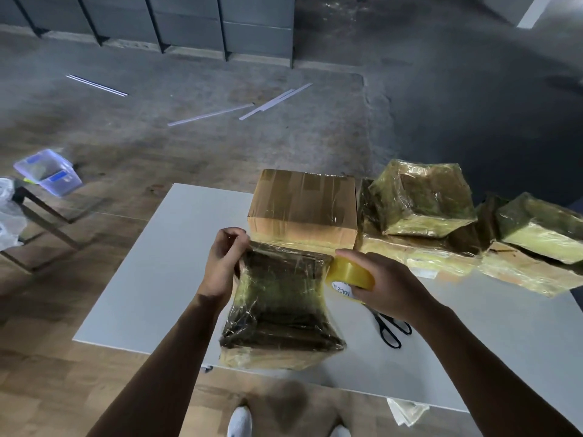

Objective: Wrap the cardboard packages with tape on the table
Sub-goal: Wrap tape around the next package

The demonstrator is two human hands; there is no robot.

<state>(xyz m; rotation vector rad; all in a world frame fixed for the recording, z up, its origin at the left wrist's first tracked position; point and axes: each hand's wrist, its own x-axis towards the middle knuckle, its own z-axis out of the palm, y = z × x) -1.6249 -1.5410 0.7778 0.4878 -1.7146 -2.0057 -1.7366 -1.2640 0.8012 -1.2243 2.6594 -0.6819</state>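
Cardboard package [280, 298], glossy with tape, is being held at the near edge of the white table [142, 272]. Its far-left corner is being pinched by the left hand [225, 260], fingers curled onto the film. Tape roll [350, 274] is being gripped by the right hand [388, 285], roll touching the package's far-right corner. Scissors [391, 329] are lying just right of it, partly under the right wrist. Brown box [303, 209] and wrapped packages [422, 200] are sitting behind.

We see a white table [142, 263] bearing a taped cardboard box [303, 203], flat wrapped packages [530, 274] beside it, a nearer package [279, 310] and black scissors [391, 331].
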